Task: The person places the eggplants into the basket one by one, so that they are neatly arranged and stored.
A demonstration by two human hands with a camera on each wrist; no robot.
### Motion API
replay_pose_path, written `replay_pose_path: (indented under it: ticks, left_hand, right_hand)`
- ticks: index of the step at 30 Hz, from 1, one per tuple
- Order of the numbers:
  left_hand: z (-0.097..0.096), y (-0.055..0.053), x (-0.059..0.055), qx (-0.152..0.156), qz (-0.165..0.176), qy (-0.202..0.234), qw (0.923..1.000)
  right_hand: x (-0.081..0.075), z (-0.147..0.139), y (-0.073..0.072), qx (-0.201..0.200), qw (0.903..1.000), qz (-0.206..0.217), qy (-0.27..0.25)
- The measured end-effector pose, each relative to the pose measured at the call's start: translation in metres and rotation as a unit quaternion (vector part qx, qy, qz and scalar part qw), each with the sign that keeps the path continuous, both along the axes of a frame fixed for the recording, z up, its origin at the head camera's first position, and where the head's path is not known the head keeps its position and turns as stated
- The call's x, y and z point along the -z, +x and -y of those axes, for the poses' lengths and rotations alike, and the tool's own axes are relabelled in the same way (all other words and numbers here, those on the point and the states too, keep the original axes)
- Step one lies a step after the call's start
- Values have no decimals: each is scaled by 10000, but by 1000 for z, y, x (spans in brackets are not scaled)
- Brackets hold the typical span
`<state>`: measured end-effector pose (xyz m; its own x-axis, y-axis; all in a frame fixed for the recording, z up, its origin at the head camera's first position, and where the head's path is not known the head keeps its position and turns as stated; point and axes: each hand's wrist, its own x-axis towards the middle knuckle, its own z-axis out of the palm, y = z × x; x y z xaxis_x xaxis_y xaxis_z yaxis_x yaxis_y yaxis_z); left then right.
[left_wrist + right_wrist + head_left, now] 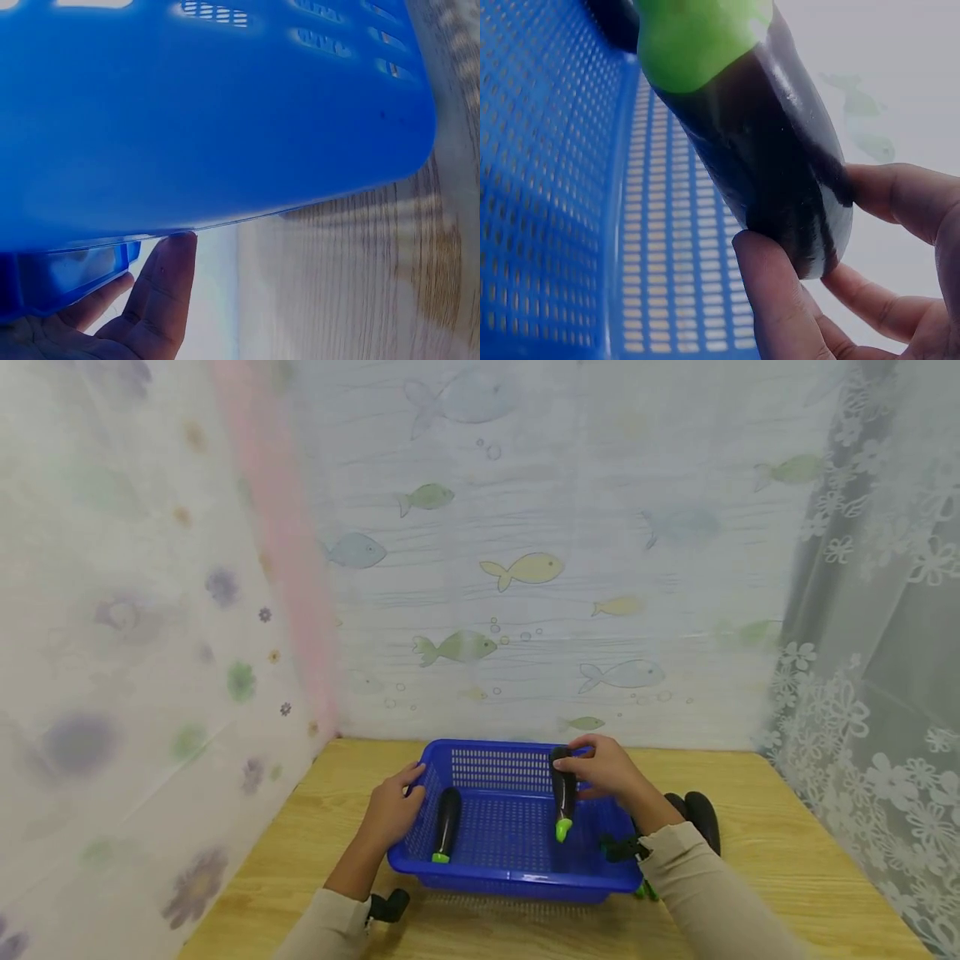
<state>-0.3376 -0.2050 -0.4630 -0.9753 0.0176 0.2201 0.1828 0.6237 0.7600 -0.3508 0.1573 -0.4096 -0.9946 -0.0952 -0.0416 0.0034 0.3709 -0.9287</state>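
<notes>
A blue plastic basket (510,878) stands on the table, its walls pierced with slots. My left hand (393,808) grips its left rim; in the left wrist view the fingers (169,289) lie against the outer wall. Over the basket's right part, my right hand (606,770) pinches an eggplant (564,789) by its dark rounded end. That eggplant's green cap (705,37) points down toward the person in the head view. Another eggplant (447,820) lies inside along the left side, its green end nearest the person.
Right of the basket, more eggplants (702,818) lie on the wooden table (757,860), partly hidden by the right forearm. Behind the table hangs a fish-print curtain (525,652). A flower-print sheet (187,693) is at the left, a lace curtain (885,735) at the right.
</notes>
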Motion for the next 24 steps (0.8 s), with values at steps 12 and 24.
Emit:
replay_pose_path:
  ticks: [12, 24]
  left_hand:
    - [-2, 2, 5, -60, -15, 4, 10000]
    - [-2, -2, 4, -72, -90, -63, 9999]
  right_hand:
    - [15, 43, -11, -88, 9989, 230, -393]
    - [27, 69, -22, -81, 9984, 368, -429]
